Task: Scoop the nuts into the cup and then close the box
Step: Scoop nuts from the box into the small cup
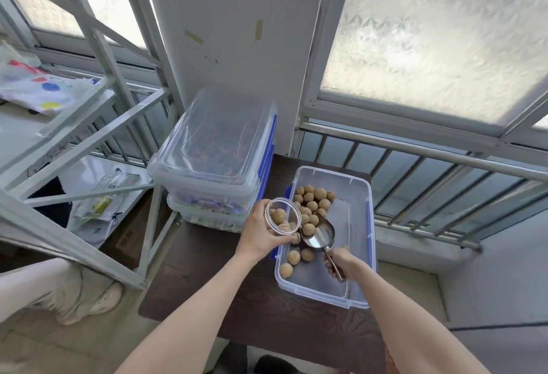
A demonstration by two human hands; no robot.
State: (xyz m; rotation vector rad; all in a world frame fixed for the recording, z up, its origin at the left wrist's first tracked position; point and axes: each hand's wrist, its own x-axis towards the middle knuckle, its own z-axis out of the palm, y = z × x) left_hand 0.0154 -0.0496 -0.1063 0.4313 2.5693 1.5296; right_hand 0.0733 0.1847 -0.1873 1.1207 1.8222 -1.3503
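A clear plastic box (pixel 358 258) with blue clasps stands open on a dark wooden table (pixel 237 308); several brown nuts (pixel 312 200) lie in its far and left parts. My left hand (pixel 261 233) grips a clear plastic cup (pixel 281 216), tilted over the box's left rim, with a few nuts inside. My right hand (pixel 341 264) holds the handle of a metal scoop (pixel 319 235) whose bowl points at the cup's mouth, with one nut at its tip. The box's lid is not in sight.
Two stacked lidded clear boxes (pixel 213 160) with blue clasps stand at the table's far left. A white metal rack (pixel 89 142) with packets stands to the left. Window bars and a railing (pixel 430 172) run behind the table. A white pillar rises behind the stack.
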